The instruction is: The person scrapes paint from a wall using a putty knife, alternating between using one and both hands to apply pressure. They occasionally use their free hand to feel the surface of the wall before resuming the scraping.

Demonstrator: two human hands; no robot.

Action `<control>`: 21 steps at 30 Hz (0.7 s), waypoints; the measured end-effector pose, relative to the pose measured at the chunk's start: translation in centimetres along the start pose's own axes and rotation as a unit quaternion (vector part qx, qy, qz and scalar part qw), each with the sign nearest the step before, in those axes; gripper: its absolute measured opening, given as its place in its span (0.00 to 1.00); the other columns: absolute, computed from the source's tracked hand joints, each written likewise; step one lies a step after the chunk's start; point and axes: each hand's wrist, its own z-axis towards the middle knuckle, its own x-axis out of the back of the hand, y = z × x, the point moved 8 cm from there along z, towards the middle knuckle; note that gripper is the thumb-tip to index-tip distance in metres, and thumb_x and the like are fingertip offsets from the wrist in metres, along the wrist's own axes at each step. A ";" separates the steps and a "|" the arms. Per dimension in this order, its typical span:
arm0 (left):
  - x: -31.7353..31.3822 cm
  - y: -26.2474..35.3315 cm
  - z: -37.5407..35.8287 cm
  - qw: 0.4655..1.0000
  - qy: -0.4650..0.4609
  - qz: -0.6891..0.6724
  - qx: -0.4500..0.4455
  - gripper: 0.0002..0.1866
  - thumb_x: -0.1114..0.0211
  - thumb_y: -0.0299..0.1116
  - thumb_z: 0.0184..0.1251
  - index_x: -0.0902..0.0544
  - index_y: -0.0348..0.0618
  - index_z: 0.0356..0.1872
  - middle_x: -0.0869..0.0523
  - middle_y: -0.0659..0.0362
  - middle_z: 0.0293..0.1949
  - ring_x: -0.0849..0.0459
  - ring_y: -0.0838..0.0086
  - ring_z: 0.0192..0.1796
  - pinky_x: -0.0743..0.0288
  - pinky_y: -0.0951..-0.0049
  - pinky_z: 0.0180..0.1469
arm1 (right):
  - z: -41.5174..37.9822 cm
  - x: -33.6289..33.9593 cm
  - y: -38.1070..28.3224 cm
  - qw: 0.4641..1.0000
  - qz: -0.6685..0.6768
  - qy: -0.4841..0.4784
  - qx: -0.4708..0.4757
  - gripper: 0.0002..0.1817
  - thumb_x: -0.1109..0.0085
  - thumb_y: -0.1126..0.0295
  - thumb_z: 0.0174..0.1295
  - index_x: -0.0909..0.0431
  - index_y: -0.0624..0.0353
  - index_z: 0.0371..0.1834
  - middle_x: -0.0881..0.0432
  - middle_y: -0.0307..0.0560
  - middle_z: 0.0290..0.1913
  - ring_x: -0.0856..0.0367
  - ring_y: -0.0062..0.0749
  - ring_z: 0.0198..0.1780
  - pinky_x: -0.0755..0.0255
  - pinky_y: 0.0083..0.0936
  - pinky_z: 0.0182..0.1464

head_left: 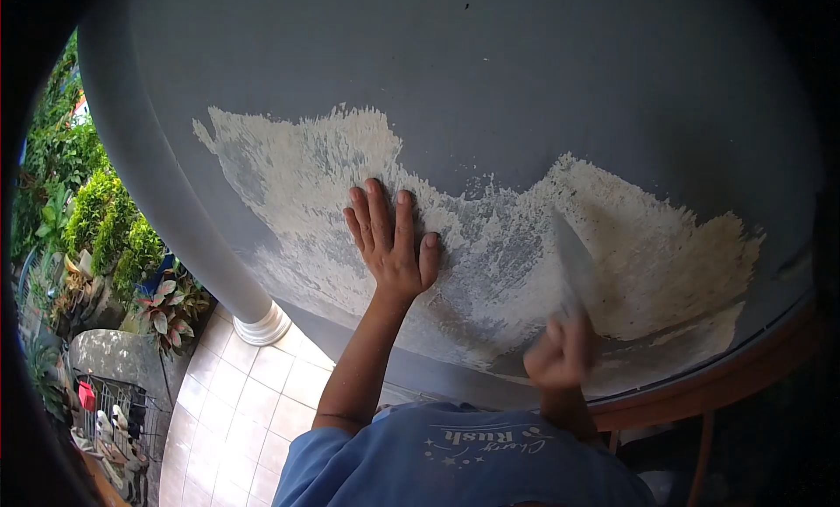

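A grey painted wall [525, 69] fills most of the view, with a large rough whitish patch [297, 166] where the paint is off. My left hand [394, 249] lies flat on this patch, fingers spread and thumb out to the side, holding nothing. To its right, my right hand [563, 354] is closed around the handle of a scraper [573, 260], blurred by motion. The broad blade points up the wall and overlaps the bare patch; the handle is mostly hidden in my fist.
At the left stands a round grey column [197, 201] with a white base [262, 323]. Beyond it are a tiled floor [236, 419], leafy plants [109, 223] and a wire rack [127, 411] holding several items. A brown rail [691, 380] runs along the lower right.
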 end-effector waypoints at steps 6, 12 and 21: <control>0.1 0.0 0.1 1.000 0.000 -0.001 -0.004 0.32 0.60 0.44 0.71 0.40 0.34 0.70 0.46 0.34 0.71 0.54 0.40 0.75 0.65 0.46 0.73 | -0.8 0.4 1.2 0.988 0.145 0.003 -0.057 0.21 0.50 0.79 0.59 0.28 0.75 0.56 0.27 0.48 0.22 0.27 0.34 0.19 0.33 0.24 0.20; 0.1 0.0 0.1 1.000 -0.002 0.002 -0.001 0.31 0.60 0.44 0.72 0.40 0.34 0.70 0.47 0.34 0.71 0.53 0.40 0.75 0.65 0.45 0.73 | -0.2 -1.4 0.8 0.991 0.087 -0.065 -0.080 0.21 0.53 0.77 0.61 0.27 0.74 0.57 0.27 0.47 0.22 0.23 0.34 0.22 0.29 0.24 0.25; 0.0 0.0 0.0 1.000 -0.003 0.004 0.002 0.31 0.61 0.45 0.72 0.40 0.34 0.70 0.46 0.33 0.71 0.53 0.39 0.75 0.64 0.45 0.73 | 0.0 -0.9 0.9 0.988 0.113 -0.022 -0.100 0.18 0.51 0.76 0.61 0.26 0.73 0.53 0.27 0.49 0.22 0.26 0.35 0.19 0.30 0.26 0.21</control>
